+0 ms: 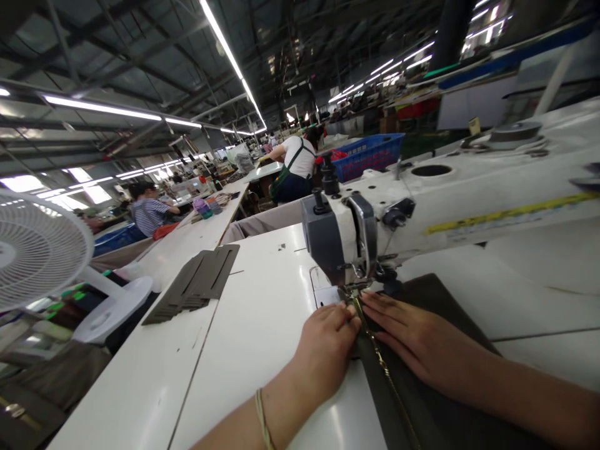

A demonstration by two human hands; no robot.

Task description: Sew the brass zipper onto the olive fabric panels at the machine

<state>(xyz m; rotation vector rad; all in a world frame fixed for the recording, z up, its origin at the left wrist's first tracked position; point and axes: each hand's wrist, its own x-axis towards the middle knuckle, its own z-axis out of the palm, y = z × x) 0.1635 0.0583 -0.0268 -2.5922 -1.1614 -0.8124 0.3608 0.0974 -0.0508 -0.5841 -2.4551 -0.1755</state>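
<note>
A dark olive-grey fabric piece point(438, 306) lies on the white sewing table, with a gold-toothed zipper point(385, 369) running along it towards me. The zipper's far end meets the needle area of the sewing machine point(344, 237). My left hand point(328, 344) is closed, its curled fingers pinching the zipper's left edge just in front of the presser foot. Flat on the fabric, right of the zipper, rests my right hand point(417, 337), fingers stretched towards the foot. The zipper's gold slider point(382, 362) shows between my hands. My fingertips partly hide the stitching point.
A stack of grey-brown fabric pieces with slits point(197, 284) lies on the table's left. A white fan point(42, 250) stands beyond its left edge. Farther off are a blue crate point(370, 153), a person in a white top point(297, 159) and a person in stripes point(147, 209).
</note>
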